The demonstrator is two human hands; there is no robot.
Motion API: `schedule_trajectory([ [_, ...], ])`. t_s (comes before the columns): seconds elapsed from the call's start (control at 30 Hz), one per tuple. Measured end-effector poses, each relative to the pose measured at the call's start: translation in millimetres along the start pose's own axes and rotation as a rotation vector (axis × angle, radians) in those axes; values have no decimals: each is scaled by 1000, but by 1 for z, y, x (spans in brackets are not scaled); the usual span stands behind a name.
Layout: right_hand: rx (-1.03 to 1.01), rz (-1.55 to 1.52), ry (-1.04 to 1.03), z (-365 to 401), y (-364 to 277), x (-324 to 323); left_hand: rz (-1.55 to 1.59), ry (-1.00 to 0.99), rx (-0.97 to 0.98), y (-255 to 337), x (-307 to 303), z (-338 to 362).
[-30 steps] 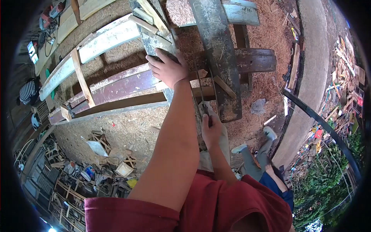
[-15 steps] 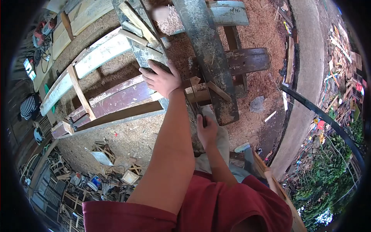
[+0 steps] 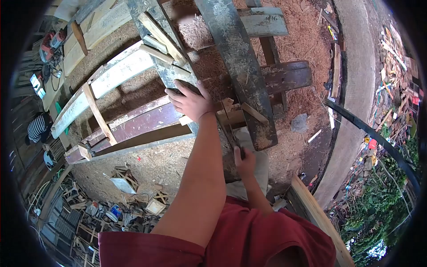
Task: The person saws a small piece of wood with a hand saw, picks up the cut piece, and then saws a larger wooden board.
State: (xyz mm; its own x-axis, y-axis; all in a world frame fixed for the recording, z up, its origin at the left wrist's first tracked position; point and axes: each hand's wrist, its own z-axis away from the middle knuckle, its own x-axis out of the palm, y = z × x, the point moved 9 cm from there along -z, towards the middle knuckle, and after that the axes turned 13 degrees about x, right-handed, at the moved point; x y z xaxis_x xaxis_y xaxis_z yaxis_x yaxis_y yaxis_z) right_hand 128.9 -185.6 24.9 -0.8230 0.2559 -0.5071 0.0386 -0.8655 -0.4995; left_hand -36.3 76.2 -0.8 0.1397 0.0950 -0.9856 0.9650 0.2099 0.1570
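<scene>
My left hand lies with spread fingers on a paint-stained plank, over a small dark piece of wood. Closer to my body, my right hand is closed round the dark handle of a thin, long tool, probably a saw. Its narrow blade runs up past a light wooden strip, beside my left wrist. Where the blade touches the wood is hard to make out. Several loose wood strips rest on the plank above my left hand.
A long dark plank slopes down just right of the blade. Painted beams extend left, with a crosspiece. A red power tool sits upper left. Wood shavings cover the ground. A black hose crosses the right side.
My right hand has drawn back slightly toward my body with the tool. My left hand stays on the plank. The whole view has shifted a little.
</scene>
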Motion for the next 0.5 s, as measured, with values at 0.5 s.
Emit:
schedule_trajectory([
  [0.5,13,-11,93,1,-10,-5,-10,2,5,3,1,0],
])
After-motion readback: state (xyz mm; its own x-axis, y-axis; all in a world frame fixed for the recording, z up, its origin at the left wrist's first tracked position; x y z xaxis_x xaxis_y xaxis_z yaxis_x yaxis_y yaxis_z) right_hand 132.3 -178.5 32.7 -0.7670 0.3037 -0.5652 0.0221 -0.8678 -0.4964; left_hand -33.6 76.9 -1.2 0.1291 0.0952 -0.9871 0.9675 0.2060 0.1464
